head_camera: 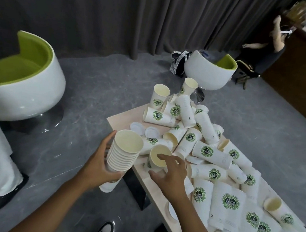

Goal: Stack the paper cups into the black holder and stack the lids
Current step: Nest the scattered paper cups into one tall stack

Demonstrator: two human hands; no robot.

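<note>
While the left hand [99, 164] grips the nested stack of white paper cups [123, 153], the right hand [171, 171] (fingers spread, nearer) reaches the upright single white paper cup [158, 157] just right of centre frame.

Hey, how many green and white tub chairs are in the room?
2: one tub chair on the floor at far left, the other chair beyond the table's far end, by the curtain. More may sit outside the view.

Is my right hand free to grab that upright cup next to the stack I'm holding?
Probably yes. The right hand is open right at the upright cup, fingers at its rim, nothing between them. The left hand holds the stack clear alongside.
</note>
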